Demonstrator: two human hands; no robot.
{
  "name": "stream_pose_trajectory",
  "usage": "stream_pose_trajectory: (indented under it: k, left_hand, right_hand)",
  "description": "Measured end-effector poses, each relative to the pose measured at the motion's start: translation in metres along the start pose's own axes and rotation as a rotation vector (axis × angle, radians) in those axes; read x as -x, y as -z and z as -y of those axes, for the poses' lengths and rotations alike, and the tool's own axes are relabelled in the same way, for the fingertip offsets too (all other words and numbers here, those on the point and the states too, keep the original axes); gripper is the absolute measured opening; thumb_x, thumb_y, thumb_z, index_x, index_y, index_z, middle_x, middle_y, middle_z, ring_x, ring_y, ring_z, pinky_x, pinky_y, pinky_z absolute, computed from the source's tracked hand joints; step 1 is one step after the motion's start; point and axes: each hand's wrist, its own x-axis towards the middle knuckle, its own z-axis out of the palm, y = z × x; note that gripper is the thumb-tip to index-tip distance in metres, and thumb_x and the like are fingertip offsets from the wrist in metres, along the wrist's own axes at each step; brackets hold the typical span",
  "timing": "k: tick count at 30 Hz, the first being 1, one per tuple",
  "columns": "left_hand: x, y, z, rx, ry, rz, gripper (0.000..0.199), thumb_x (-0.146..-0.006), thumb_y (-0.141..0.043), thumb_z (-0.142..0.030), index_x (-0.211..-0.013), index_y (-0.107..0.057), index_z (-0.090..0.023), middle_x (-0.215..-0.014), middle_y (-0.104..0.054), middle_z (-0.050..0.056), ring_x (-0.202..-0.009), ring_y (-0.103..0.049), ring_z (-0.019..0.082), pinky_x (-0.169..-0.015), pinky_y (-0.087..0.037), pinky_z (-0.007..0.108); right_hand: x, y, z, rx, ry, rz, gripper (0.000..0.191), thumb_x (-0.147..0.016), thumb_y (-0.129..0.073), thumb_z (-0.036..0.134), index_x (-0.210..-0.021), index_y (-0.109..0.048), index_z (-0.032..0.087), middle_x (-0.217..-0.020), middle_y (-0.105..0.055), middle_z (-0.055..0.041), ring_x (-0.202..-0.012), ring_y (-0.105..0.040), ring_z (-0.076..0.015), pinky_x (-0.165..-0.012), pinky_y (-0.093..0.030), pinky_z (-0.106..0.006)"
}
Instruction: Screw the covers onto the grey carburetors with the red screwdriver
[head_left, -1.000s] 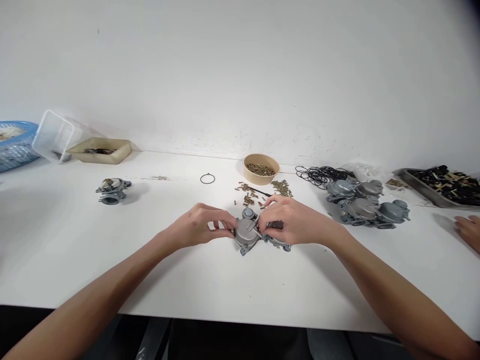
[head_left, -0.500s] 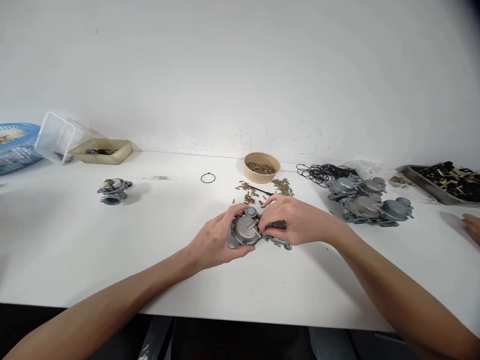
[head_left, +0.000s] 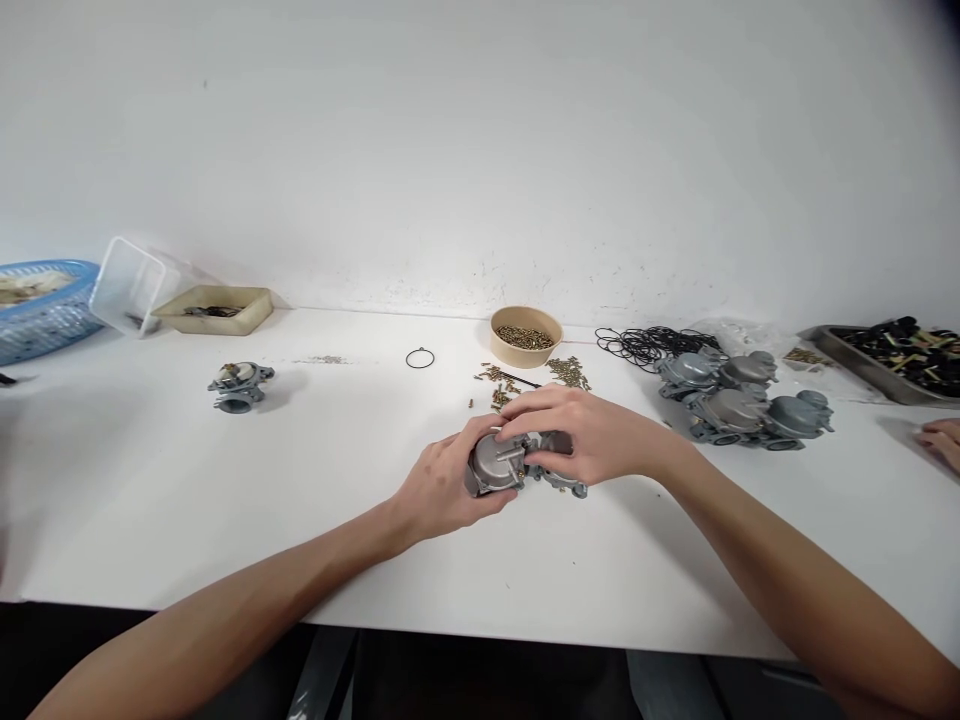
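A grey metal carburetor (head_left: pixel 495 465) sits near the middle of the table, its round bowl cover facing up. My left hand (head_left: pixel 450 480) is closed around its left side, thumb at the near edge and fingers at the far edge. My right hand (head_left: pixel 581 435) reaches over from the right, its fingers bent onto the carburetor's top and right side. Whether a small part is between those fingertips is hidden. More grey metal (head_left: pixel 562 480) shows under the right hand; I cannot tell whether it is a second carburetor. Loose brass screws (head_left: pixel 499 397) and a dark thin rod (head_left: pixel 521 379) lie just beyond.
A screw-filled tub (head_left: pixel 525 360) stands behind. Several carburetors (head_left: pixel 739 408), black rubber rings (head_left: pixel 649 345) and a metal tray (head_left: pixel 862 365) are to the right, near another person's hand (head_left: pixel 941 440). Leftward are a ring (head_left: pixel 420 358), a carburetor (head_left: pixel 240 388) and a shallow bin (head_left: pixel 251 310).
My right fingers have shifted from a pinch at the cover's right edge to lying across its far side. The carburetor has turned slightly in my left hand. The view has shifted a little.
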Motion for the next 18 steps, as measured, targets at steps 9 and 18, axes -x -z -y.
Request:
stream_pose_trajectory:
  k: [9,18]
  left_hand:
    - [-0.003,0.012,-0.003,0.114,0.005,0.006,0.090,-0.073,-0.089,-0.049,-0.145,-0.039,-0.030,-0.147,-0.057,0.010,-0.124,-0.064,0.029,-0.103,-0.055,0.043]
    - [-0.058,0.047,0.043,-0.170,0.187,0.019,0.037,-0.103,-0.048,-0.046,-0.124,-0.069,-0.024,-0.127,-0.070,0.008,-0.111,-0.069,0.025,-0.092,-0.058,0.037]
  right_hand:
    - [0.000,-0.004,0.000,0.012,0.003,-0.021,0.028,-0.093,-0.065,0.018,-0.118,-0.075,0.027,-0.127,-0.073,-0.0055,-0.107,-0.070,-0.0228,-0.085,-0.055,-0.033]
    - [-0.015,0.014,-0.059,-0.080,-0.315,-0.134,0.025,-0.096,-0.060,0.028,-0.113,-0.078,0.024,-0.117,-0.077,-0.0054,-0.095,-0.071,-0.0203,-0.083,-0.053,-0.031]
